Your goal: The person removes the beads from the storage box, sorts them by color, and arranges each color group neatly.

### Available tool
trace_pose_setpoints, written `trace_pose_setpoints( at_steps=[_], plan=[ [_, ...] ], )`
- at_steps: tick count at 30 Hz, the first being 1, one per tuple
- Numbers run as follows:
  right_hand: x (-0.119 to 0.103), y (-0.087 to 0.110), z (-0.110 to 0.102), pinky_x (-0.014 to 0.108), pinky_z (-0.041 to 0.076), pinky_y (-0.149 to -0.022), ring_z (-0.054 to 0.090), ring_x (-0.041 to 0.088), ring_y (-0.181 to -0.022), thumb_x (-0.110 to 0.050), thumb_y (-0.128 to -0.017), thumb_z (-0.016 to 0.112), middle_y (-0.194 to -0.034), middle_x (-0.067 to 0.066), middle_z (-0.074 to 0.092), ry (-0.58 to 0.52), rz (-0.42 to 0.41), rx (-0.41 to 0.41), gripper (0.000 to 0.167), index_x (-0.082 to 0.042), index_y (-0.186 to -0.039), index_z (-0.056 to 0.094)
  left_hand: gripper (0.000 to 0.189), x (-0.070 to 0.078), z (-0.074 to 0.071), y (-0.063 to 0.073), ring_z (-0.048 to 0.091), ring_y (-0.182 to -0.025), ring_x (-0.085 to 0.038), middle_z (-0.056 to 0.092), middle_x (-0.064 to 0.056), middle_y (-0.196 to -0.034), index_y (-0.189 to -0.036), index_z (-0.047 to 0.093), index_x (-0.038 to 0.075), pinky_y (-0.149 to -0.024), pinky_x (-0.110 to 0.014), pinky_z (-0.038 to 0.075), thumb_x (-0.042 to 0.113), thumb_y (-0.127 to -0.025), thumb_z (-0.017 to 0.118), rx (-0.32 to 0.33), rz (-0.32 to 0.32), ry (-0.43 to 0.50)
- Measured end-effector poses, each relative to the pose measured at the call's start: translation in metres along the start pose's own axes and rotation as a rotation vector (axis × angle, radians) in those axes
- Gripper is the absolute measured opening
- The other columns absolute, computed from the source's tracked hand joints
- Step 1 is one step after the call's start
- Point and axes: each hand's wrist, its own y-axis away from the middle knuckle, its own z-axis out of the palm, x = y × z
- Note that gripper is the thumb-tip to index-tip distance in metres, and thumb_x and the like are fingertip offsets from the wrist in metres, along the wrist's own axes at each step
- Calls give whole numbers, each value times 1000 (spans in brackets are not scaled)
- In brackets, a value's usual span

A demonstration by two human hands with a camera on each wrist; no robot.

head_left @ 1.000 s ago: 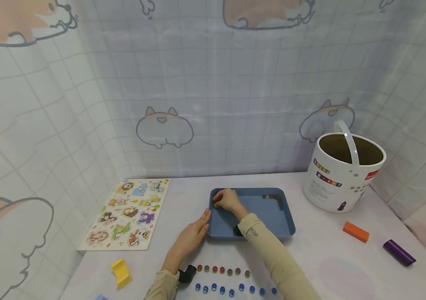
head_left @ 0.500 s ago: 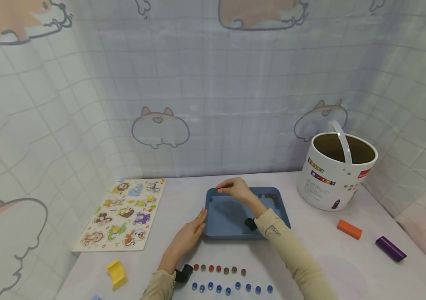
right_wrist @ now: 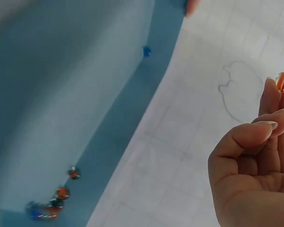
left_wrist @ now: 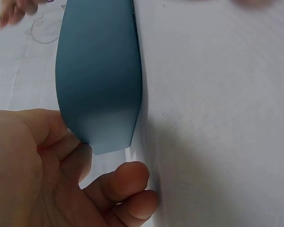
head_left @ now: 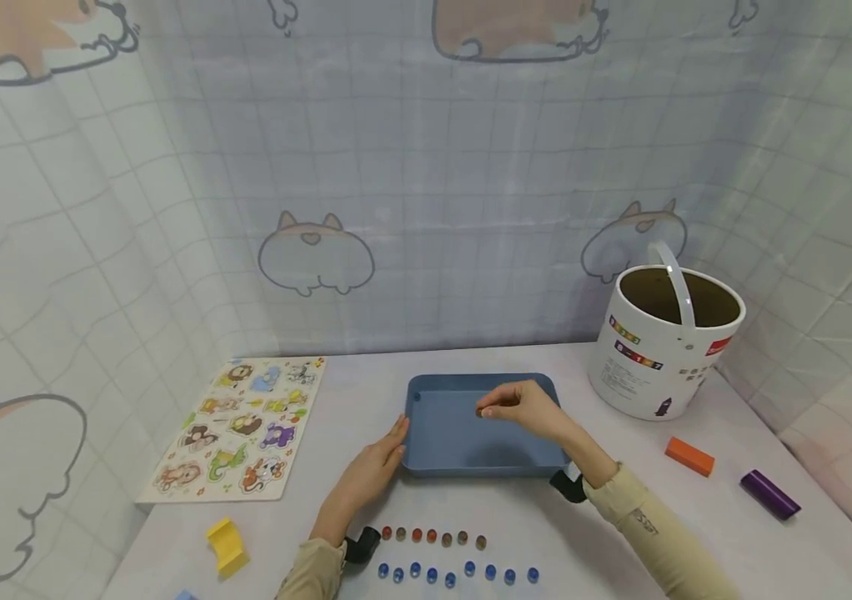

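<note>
Between the thumb and fingertips of my right hand is an orange-and-clear glass marble, pinched above the blue tray. My left hand rests against the tray's left side, fingers extended in the head view. In the left wrist view, its fingertips meet the tray's corner. One blue marble lies in the tray's far left corner. Several orange and dark marbles cluster by another corner, hidden behind my right hand in the head view.
In front of the tray lie a row of reddish-brown marbles and a row of blue marbles. An animal puzzle board and yellow block are left; a white bucket, orange block and purple block right.
My right hand has risen from the tray's far left corner with the marble, then moved right and nearer. The left hand stays against the tray. The head view has shifted slightly.
</note>
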Motion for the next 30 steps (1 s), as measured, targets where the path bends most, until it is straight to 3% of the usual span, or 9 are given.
trace_pose_setpoints(
  at_steps=[2,6,14,22,25,30],
  plan=[
    [2,13,3,50,53,-95,67,36,-105,-17,-92,66,-109,16,72,-7,-4,-17,24,-2,-109,71,49,-1,0,1,35,-143,-26,31,-11,-157,-149,35,5,-116,-46,32,17,-103,46,-2,-2,5],
    [13,43,15,39,58,-87,70,20,-96,-20,-92,66,-105,15,73,-8,6,-48,27,1,-108,71,49,0,1,1,35,-144,-26,30,-10,-157,-149,34,5,-117,-46,32,18,-103,45,-5,-5,5],
    [52,95,34,18,55,-76,68,5,-89,-15,-91,66,-99,5,75,-159,80,-145,30,11,-106,68,49,0,0,1,34,-143,-27,30,-10,-157,-149,34,5,-116,-46,32,19,-103,46,-13,5,-3],
    [66,100,49,15,52,-71,67,1,-84,-13,-91,66,-97,9,75,-166,74,-139,25,9,-103,69,50,0,-3,-1,34,-144,-26,29,-10,-158,-150,34,5,-116,-46,32,19,-103,45,-8,-3,10],
    [66,101,58,14,49,-64,63,-1,-76,-15,-88,69,-93,10,75,-100,80,-109,20,2,-99,73,50,0,-2,-2,34,-144,-26,29,-11,-158,-150,34,5,-116,-46,32,19,-103,45,-11,-3,2],
    [65,102,68,15,44,-58,55,-2,-68,-20,-83,75,-87,1,75,42,98,-73,14,-10,-92,76,49,0,-2,0,35,-143,-28,30,-11,-157,-149,34,4,-116,-46,33,18,-103,45,-9,-5,1]
  ],
)
